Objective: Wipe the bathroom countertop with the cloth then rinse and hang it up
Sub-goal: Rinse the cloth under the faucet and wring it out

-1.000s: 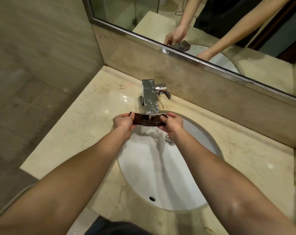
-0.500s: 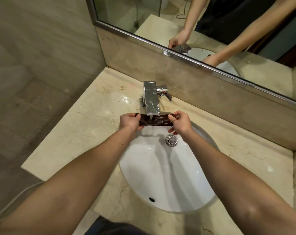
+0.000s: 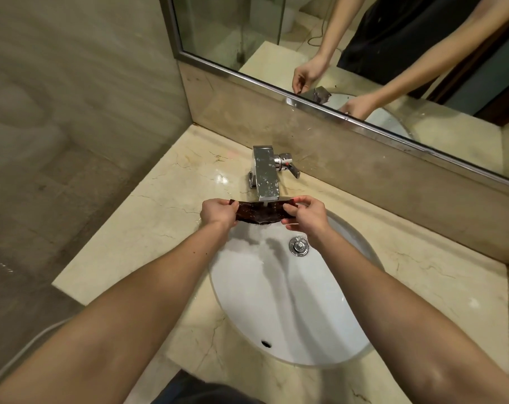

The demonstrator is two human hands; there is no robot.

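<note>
Cloth stretched taut beneath the running faucet for rinsing.
Pinched at either end by left hand and right hand.

countertop: beige marble, dark veins, fills the wall corner
sink: white oval basin set into the top, centre-right
faucet: square chrome, mounted behind the basin, spout over the rim
lever: on the faucet's right side
drain stopper: chrome, in the basin
wet patch: glossy, left of the faucet
</note>
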